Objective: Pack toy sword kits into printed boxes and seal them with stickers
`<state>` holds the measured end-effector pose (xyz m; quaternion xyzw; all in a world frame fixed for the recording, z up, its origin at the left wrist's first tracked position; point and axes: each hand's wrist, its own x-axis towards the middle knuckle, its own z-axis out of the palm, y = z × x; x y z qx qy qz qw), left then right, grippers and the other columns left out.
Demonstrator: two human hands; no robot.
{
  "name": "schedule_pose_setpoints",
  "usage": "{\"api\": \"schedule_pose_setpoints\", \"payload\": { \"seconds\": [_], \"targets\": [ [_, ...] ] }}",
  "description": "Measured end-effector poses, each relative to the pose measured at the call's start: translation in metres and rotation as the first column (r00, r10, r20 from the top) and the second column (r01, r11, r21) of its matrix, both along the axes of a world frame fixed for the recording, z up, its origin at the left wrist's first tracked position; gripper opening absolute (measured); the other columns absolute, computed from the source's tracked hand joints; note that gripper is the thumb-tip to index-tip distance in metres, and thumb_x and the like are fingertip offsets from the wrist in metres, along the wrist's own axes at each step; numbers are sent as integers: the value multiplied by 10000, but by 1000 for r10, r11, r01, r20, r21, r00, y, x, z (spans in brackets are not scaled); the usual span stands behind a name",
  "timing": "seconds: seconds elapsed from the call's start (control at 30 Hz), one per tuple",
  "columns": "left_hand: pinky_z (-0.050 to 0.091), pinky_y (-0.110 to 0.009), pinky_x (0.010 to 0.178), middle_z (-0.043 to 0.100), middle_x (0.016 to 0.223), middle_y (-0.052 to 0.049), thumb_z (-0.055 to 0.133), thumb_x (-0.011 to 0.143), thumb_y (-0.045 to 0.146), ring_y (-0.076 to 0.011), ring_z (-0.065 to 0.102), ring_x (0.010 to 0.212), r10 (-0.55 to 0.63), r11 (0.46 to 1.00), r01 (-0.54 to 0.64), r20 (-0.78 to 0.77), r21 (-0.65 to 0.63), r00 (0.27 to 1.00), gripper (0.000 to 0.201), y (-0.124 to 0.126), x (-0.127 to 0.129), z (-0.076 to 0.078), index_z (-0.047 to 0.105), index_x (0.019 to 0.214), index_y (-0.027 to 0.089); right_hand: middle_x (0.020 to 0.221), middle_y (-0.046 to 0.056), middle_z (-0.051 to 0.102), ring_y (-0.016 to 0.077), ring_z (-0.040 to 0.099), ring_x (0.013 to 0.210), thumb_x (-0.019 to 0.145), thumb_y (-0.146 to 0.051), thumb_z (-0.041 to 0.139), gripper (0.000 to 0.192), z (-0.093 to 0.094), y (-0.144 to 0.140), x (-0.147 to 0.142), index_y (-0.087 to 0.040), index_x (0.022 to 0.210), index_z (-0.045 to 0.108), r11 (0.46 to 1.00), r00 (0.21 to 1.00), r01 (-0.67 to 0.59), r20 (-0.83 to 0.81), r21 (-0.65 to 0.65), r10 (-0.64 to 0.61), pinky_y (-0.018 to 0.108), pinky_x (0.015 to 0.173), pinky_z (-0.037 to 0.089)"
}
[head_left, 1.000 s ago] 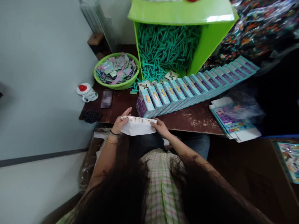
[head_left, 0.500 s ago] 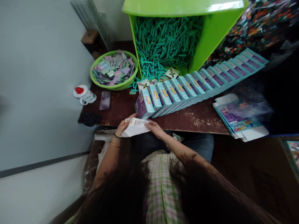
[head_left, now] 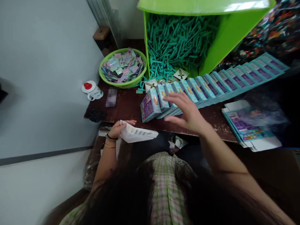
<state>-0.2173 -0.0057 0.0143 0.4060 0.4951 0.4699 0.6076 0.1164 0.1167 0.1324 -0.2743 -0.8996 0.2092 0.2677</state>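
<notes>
Both hands are working apart: the left hand [head_left: 117,127] is pinching a white folded cardboard sheet with small printed marks [head_left: 137,134] by its near-left corner, thumb on top, while the right hand [head_left: 186,112] is hovering open, fingers spread and empty, over the long leaning row of teal and purple printed cartons [head_left: 206,87].

Taking that row as the landmark, the white sheet is sitting just in front of its near end, hanging over the edge of the worn dark brown wooden table [head_left: 126,107] above the lap. Behind the row a bright green open-sided box heaped with teal plastic sticks [head_left: 178,43] is standing; to the row's left a lime green round basin of pastel paper packets [head_left: 123,67] is resting. To the right of the row, a flat stack of unfolded teal cartons [head_left: 248,131] is lying.

As a judgement, reaching well here is a matter of lowering the open palm lightly onto one carton near the front of the row, since the cartons are leaning on one another and a sideways push could topple the line. Keeping the left pinch firm should stop the sheet from sliding off the table edge.
</notes>
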Motion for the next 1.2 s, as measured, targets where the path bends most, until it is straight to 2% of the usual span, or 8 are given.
{"api": "schedule_pose_setpoints", "payload": {
  "seconds": [0.13,0.4,0.6,0.7,0.77,0.97,1.13,1.2],
  "targets": [
    [425,-537,1153,778,1191,-217,795,742,627,-423,650,1282,-72,997,74,-65,27,995,498,-9,-1,9,858,913,163,1635,148,421,456,324,1522,714,-805,774,1108,1,61,-48,-240,1596,414,970,949,-218,257,112,183,687,1260,139],
    [406,-526,1153,763,1243,-204,763,782,552,-423,633,1302,-83,996,83,-37,7,996,454,-33,0,-5,850,1002,166,1674,147,372,474,272,1549,694,-800,789,1107,-51,98,-64,-228,1576,445,947,903,-290,368,139,223,681,1268,73],
    [396,-513,1159,765,1247,-190,752,790,573,-412,625,1315,-128,991,129,-48,17,991,456,-27,3,-3,854,1001,182,1580,95,514,393,367,1515,912,-730,617,756,-10,116,-57,-238,1483,566,955,916,-248,360,164,177,679,1271,124],
    [392,-514,1164,764,1251,-188,735,809,579,-411,624,1315,-142,989,144,-62,39,988,460,-26,5,2,853,1012,183,1412,95,650,373,425,1470,1046,-502,500,398,3,99,-36,-232,1161,769,966,951,-95,310,239,17,690,1271,124],
    [399,-515,1161,763,1254,-185,729,821,571,-410,624,1316,-149,988,152,-72,41,986,456,-26,7,5,850,1027,183,1375,104,671,384,426,1463,1054,-362,476,352,-3,80,-21,-229,1018,800,966,949,-17,309,256,-65,725,1261,101],
    [473,-483,1109,788,1187,-181,738,829,581,-384,681,1242,-185,980,190,-78,58,980,448,-14,23,23,856,983,177,1540,124,554,404,345,1520,1036,-316,506,355,-21,20,-4,-242,1322,704,965,948,179,230,191,-221,764,1236,89],
    [605,-381,800,814,1067,-168,782,773,636,-321,772,928,-98,995,99,-73,16,993,494,1,45,41,833,890,159,1462,162,627,318,594,1321,948,-523,681,628,-18,-34,-6,-207,1479,574,974,986,-149,52,-171,160,514,1137,452],
    [586,-326,654,814,874,-119,814,720,654,-262,747,735,63,998,-65,-119,-6,991,498,6,52,43,806,820,166,1335,145,714,292,690,1146,912,-526,715,625,-27,-44,1,-203,1437,612,932,991,-130,-5,-337,137,437,1019,529]
  ]
}}
